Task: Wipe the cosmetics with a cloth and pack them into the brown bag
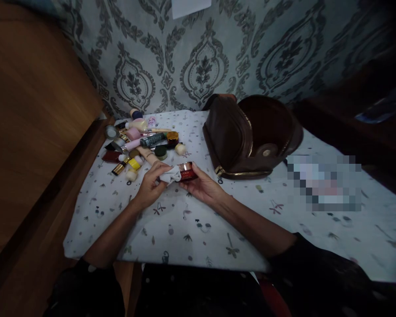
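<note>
Just above the middle of the table, my right hand [206, 187] is closed around a small dark red cosmetic jar [187, 172] with a shiny lid and pale lettering. My left hand [152, 184] pinches a crumpled white cloth or tissue [171, 175], whose bunched end touches the jar's left side. Part of the jar's base is hidden by my right fingers. Beyond my left hand lies a beige tube [147, 155], close to a dark green-lidded jar [160, 153] and a small cream-coloured jar [180, 149].
Several cosmetics, among them a grey-green tube [152, 140] and an amber-lidded jar [172, 137], crowd the table's back left. An unzipped brown leather bag [227, 132] stands at the back right. Right of it lies a blurred-out object [326, 182]. A wooden panel [36, 110] borders the left.
</note>
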The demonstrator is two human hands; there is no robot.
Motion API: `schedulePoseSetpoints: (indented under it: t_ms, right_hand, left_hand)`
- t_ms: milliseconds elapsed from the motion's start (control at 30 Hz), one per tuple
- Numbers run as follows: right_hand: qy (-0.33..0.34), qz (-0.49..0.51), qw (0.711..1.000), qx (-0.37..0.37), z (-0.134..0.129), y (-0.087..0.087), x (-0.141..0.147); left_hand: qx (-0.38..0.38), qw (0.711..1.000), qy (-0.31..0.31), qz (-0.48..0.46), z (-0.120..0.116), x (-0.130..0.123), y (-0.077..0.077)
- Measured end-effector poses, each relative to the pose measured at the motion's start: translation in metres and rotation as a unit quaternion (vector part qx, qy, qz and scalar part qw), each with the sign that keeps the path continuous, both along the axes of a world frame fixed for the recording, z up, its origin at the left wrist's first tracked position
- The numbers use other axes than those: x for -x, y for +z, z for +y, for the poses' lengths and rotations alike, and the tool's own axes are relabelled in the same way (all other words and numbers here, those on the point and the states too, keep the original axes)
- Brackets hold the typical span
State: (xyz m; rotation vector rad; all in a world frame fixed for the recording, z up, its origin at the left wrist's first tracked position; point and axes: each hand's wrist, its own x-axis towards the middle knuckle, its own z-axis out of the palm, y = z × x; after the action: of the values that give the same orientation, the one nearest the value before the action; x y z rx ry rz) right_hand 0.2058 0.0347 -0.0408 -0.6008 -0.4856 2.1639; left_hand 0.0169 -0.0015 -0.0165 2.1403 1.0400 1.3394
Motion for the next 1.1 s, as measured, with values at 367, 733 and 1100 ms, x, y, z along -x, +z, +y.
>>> schedulePoseSetpoints:
  t_ms: [367, 733, 1100]
  right_hand:
    - [-0.009, -0.042, 0.996, -0.084, -0.005, 0.007, 0.006]
    - [0.002, 0.058, 0.998, 0.015, 0.005, 0.002, 0.001]
    - [-0.019, 0.005, 1.0, -0.001, 0.002, 0.0, 0.0]
  left_hand:
    - [-0.046, 0.996, -0.022, 0.071, -0.008, -0.007, 0.005]
    - [-0.028, 0.998, -0.032, 0.052, -0.003, 0.001, 0.005]
    - [-0.007, 1.0, -0.006, 0.002, 0.0, 0.001, 0.001]
